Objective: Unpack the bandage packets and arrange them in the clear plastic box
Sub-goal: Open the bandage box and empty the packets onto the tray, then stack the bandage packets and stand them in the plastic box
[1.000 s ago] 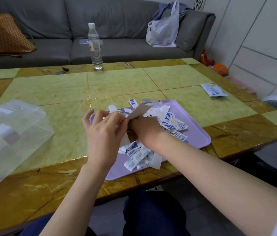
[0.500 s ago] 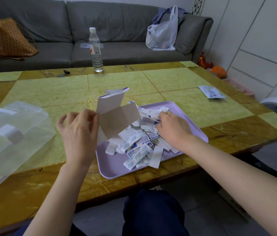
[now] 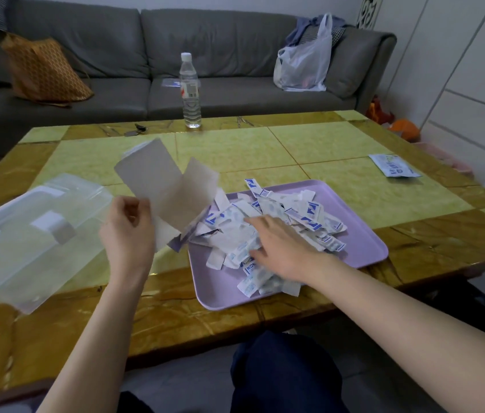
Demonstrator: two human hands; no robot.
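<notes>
- Bandages (image 3: 280, 222) lay heaped on the tray (image 3: 363, 245), centre-right of frame.
- Right grip (image 3: 283, 245) rested flat on them, fingers spread, holding nothing.
- Left grip (image 3: 128, 231) pinched the opened carton (image 3: 166, 186).
- Unpacking seemed done; next, probably drop the carton and open the box (image 3: 26, 234), left of frame.

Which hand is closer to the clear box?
Left. The left hand holds cardboard just right of the clear plastic box; the right hand rests on the bandage packets in the tray, farther away.
</notes>
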